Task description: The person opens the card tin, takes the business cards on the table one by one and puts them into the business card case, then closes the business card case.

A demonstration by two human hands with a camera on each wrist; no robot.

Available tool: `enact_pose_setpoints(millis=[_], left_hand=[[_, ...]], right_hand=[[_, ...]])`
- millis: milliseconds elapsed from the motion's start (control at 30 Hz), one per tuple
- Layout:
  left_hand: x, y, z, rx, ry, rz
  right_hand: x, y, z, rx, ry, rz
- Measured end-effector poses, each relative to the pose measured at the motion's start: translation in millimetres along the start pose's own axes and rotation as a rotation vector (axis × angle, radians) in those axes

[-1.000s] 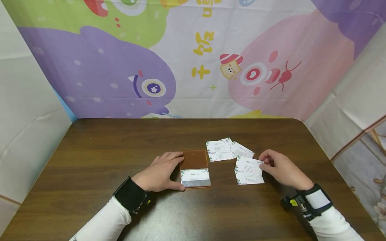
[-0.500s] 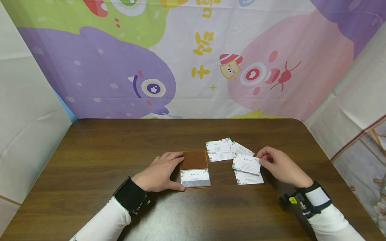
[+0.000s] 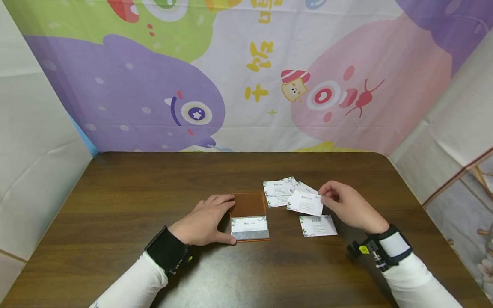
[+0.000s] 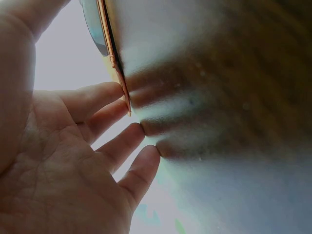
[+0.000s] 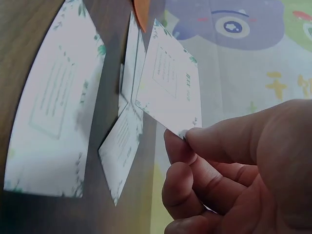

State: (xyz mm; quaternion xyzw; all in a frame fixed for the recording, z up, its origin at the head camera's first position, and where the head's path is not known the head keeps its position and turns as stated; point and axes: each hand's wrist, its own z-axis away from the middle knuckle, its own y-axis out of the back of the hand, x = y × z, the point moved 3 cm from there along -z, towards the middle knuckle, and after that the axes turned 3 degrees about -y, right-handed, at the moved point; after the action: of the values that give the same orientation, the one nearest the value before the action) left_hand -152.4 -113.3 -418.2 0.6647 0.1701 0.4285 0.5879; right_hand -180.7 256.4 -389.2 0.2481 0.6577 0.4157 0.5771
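A brown card holder (image 3: pixel 248 204) lies unfolded on the table, with a white business card (image 3: pixel 249 223) in its lower pocket. My left hand (image 3: pixel 204 220) rests along the holder's left side, fingertips at its edge and thumb at the lower corner. In the left wrist view its fingers (image 4: pixel 129 141) are spread and nearly straight, touching the table and the holder's rim. My right hand (image 3: pixel 350 205) pinches a leaf-patterned business card (image 3: pixel 304 202) by one corner between thumb and index finger. The right wrist view has this held card (image 5: pixel 173 73) tilted above the table.
One loose card (image 3: pixel 318 226) lies below the held one. Several overlapping cards (image 3: pixel 278 188) lie right of the holder, partly covered by the held card in the head view. The wooden table (image 3: pixel 154 179) ends at a cartoon-printed cloth (image 3: pixel 239 128).
My right hand has picked the top business card off the lower right pair and carried it left and away from me. The left hand and card holder have stayed put.
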Motion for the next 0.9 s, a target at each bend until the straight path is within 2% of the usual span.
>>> enact_pose_setpoints(millis=[433, 900], left_hand=[[-0.6, -0.8, 0.0, 0.0, -0.007, 0.003], [-1.6, -1.6, -0.3, -0.004, 0.0, 0.001]], right_hand=[[-19.8, -8.1, -15.4, -0.016, 0.028, -0.036], [-44.7, -20.6, -31.5, -0.022, 0.1, -0.075]])
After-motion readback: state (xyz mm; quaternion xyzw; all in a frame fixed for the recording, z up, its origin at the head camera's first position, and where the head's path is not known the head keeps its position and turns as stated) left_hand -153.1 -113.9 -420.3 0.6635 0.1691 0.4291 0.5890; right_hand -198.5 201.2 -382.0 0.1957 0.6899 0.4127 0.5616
